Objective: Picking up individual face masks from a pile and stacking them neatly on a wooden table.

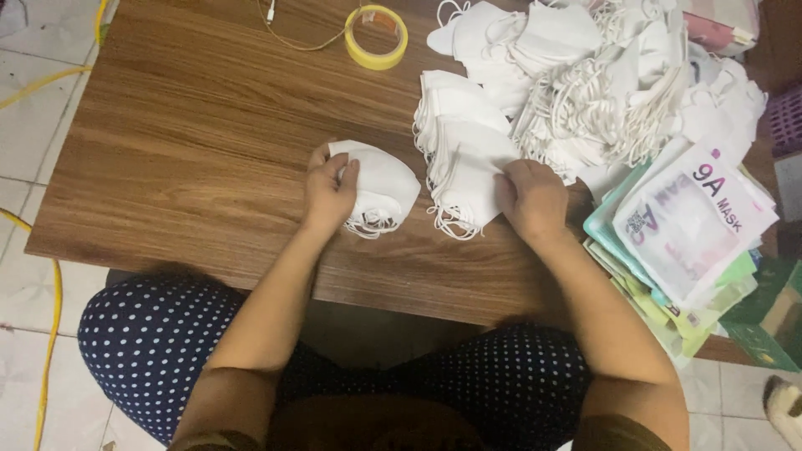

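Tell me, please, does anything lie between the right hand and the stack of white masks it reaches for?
Nothing visible does. The right hand already rests on the edge of the stack of white masks, fingers touching the top one. The left hand holds a separate small bundle of masks beside it.

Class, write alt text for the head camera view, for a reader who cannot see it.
A seated person's left hand holds a small stack of folded white face masks on a brown wooden table, while the right hand touches a second white mask stack. Behind lie a loose heap of white masks, a yellow tape roll and pastel packets.
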